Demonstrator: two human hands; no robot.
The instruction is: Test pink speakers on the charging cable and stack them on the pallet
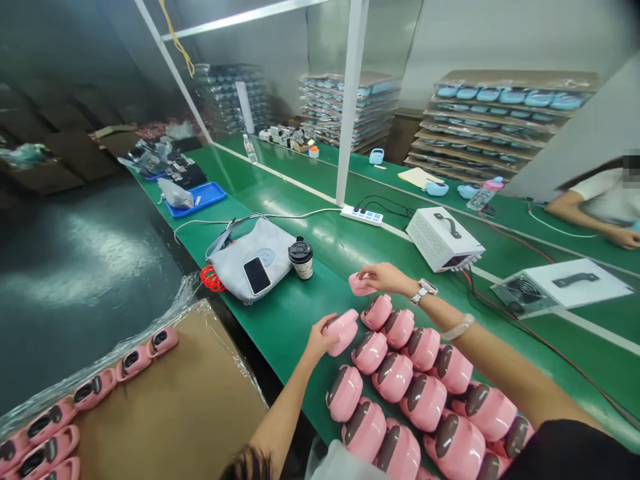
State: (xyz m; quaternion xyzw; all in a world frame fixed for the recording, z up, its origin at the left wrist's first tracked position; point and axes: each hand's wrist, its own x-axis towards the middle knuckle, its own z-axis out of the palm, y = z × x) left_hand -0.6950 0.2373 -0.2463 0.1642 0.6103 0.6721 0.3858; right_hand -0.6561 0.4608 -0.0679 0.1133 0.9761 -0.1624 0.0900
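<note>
Several pink rounded casings with dark brown faces (pixel 400 377) lie in rows on the green bench (pixel 280 320). My left hand (pixel 320 339) is closed around one pink casing (pixel 343 330) at the near end of the rows, holding it just above the bench. My right hand (pixel 383 277), with a watch on its wrist, pinches another pink casing (pixel 359 285) at the far end of the rows.
A grey bag (pixel 250 257) with a phone on it and a lidded cup (pixel 301 259) sit left of my hands. White boxed devices (pixel 443 239) and a power strip (pixel 361 215) lie behind. A cardboard sheet (pixel 170 400) edged with pink casings is at lower left. Another person's arm (pixel 590 217) rests at far right.
</note>
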